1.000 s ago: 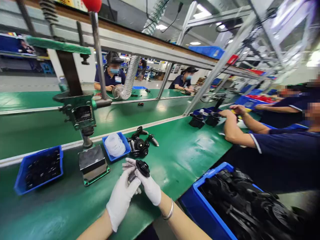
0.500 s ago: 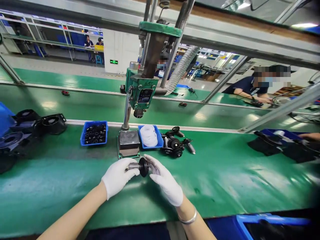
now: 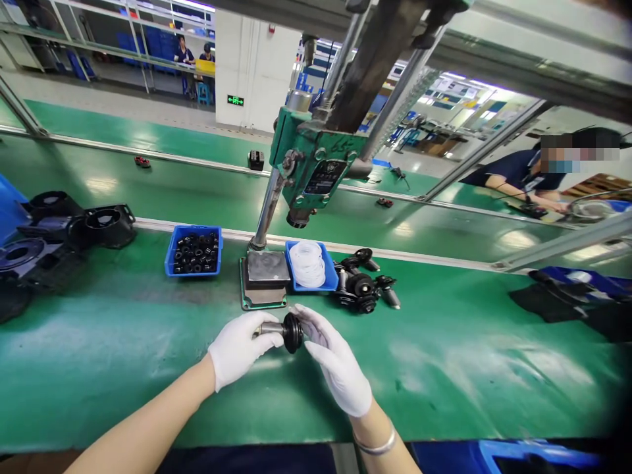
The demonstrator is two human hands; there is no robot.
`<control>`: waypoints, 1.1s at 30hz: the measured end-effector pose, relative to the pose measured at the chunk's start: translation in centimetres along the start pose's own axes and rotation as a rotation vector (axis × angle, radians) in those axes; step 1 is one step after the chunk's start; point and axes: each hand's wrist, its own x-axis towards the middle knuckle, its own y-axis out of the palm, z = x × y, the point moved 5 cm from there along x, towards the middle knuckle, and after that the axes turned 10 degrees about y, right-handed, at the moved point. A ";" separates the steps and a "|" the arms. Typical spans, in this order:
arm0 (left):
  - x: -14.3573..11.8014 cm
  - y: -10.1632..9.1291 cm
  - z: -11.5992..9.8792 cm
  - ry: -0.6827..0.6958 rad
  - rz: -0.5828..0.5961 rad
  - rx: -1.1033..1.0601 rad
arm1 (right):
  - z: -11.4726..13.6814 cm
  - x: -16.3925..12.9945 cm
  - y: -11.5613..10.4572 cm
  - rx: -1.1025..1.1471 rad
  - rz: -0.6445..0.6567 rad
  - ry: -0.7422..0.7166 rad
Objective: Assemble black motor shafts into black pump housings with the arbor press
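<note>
Near the table's front edge, two white-gloved hands meet over the green table (image 3: 444, 368). The left hand (image 3: 237, 349) is closed around a short metal shaft (image 3: 270, 327), whose long axis runs left to right. The right hand (image 3: 336, 362), fingers loosely curled, cups the black rubber boot (image 3: 292, 332) on the shaft's right end. Just beyond stands a green press (image 3: 316, 171), between blue trays.

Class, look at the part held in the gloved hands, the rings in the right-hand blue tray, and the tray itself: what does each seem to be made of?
Part: a shiny grey shaft, probably metal, carrying a matte black ribbed disc, likely rubber or plastic.
Rings: milky white, slightly translucent, probably plastic or silicone.
Tray: glossy blue with thin moulded walls, apparently plastic.
</note>
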 end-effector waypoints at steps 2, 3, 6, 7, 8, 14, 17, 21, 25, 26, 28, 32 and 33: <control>0.0 0.0 0.0 0.008 0.000 -0.038 | -0.2 0.1 0.1 0.004 -0.004 0.025; -0.1 0.0 0.0 0.010 -0.002 -0.051 | -0.4 0.1 0.0 0.006 -0.007 0.041; -0.1 -0.1 0.1 0.006 -0.012 -0.069 | -1.0 0.1 -0.1 -0.007 -0.017 0.095; -0.1 -0.1 0.1 0.005 -0.016 -0.071 | -1.2 0.1 -0.1 -0.019 -0.019 0.113; -0.2 -0.2 0.2 0.004 -0.021 -0.070 | -1.3 0.0 -0.1 -0.033 -0.019 0.127; -0.1 -0.5 0.5 0.026 -0.050 -0.094 | -1.7 -0.3 0.2 -0.073 0.027 0.162; -0.1 -0.5 0.8 0.019 -0.044 -0.143 | -1.6 -0.5 -0.1 -0.171 0.033 0.166; 0.1 -0.4 0.9 -0.009 -0.009 -0.201 | -0.2 -0.6 -0.5 -0.366 -0.046 0.024; 0.0 -0.2 0.4 -0.029 0.042 -0.212 | 1.6 -0.3 0.8 -0.538 -0.032 -0.145; -0.1 -0.1 0.3 -0.023 0.053 -0.213 | 1.9 -0.2 1.2 -0.561 -0.022 -0.174; -0.2 0.0 0.2 0.003 0.069 -0.219 | 2.3 0.1 1.8 -0.575 0.008 -0.204; -0.5 0.1 0.6 0.058 0.050 -0.190 | 2.5 0.8 2.5 -0.550 0.048 -0.220; -0.5 0.0 0.8 0.069 0.033 -0.157 | 2.4 1.0 2.5 -0.549 0.057 -0.220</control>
